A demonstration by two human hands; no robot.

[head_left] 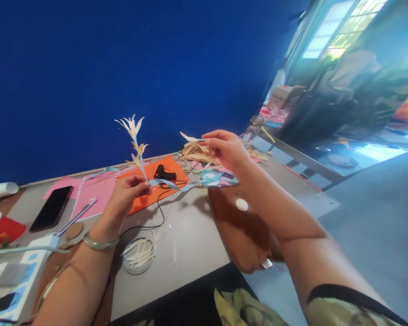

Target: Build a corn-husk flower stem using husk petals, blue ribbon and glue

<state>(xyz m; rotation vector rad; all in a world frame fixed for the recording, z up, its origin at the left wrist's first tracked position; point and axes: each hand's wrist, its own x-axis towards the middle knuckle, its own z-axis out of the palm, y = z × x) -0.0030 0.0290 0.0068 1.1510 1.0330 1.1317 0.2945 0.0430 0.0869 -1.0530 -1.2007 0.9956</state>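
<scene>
Nearest us, a clear dish (138,256) of pale strips sits on the grey table (190,235). Just beyond the dish, our left hand (124,199) pinches a leafy stem (136,145) upright. Right of the stem, our right hand (224,148) grips a pale leaf strip (189,138). Behind the stem lies a glue gun (163,173).
</scene>
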